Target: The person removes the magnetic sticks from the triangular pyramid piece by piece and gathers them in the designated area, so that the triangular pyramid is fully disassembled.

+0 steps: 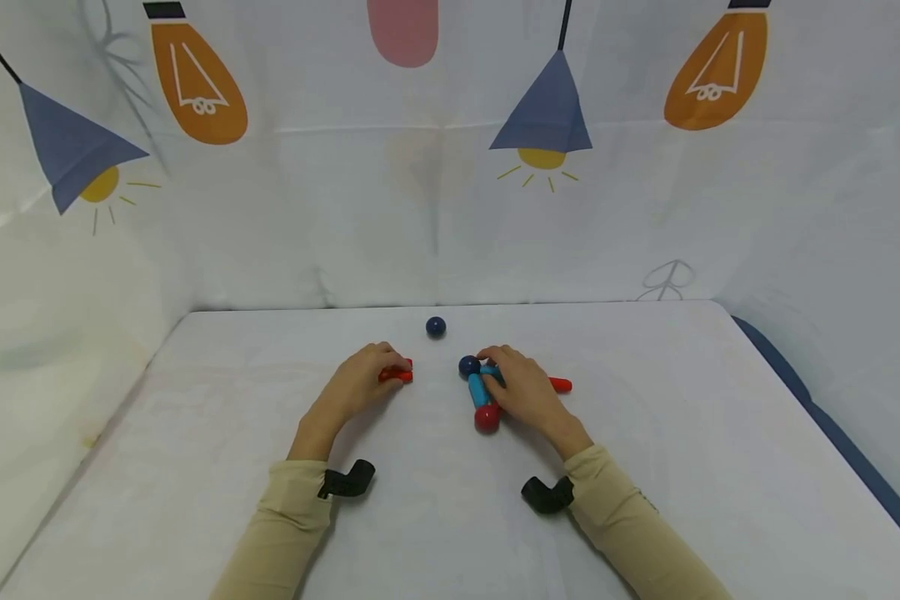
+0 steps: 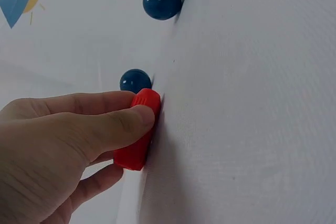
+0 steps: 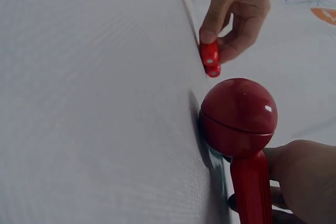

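My left hand [image 1: 363, 379] pinches two short red magnetic rods [image 3: 210, 55] side by side between thumb and fingers, close to the tabletop. Pale metal spots show on their ends. To its right, my right hand [image 1: 527, 390] holds a light-blue magnetic rod [image 1: 489, 370] between index finger and thumb. This rod belongs to a joined piece with a dark-blue ball [image 1: 469, 366], a second light-blue rod [image 1: 478, 390] and a red ball [image 1: 487, 419]. From the red ball a red rod [image 3: 250, 187] runs beneath the right hand, which hides part of the piece.
A loose dark-blue ball [image 1: 436, 327] lies near the back edge of the white table [image 1: 435, 533]. Another red rod end [image 1: 561, 384] sticks out right of the right hand; its connection is hidden. A printed white cloth [image 1: 330, 208] hangs behind.
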A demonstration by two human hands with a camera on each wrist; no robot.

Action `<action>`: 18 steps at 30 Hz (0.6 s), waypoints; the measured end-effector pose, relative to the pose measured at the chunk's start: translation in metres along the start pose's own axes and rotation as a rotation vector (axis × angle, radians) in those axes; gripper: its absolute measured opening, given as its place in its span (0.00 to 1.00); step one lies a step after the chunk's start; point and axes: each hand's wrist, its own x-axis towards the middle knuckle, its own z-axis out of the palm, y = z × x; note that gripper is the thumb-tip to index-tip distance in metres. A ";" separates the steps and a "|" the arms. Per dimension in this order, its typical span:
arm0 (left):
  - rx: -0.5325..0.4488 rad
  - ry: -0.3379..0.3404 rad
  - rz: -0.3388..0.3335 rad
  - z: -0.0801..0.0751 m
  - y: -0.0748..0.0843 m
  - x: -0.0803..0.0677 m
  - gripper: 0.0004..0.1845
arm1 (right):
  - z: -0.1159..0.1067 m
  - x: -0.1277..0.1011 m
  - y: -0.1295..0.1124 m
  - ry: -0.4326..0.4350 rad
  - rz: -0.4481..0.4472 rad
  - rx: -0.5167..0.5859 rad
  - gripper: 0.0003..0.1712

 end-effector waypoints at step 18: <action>-0.124 0.033 0.103 0.035 0.034 0.018 0.18 | -0.001 0.002 0.004 -0.074 -0.165 0.027 0.15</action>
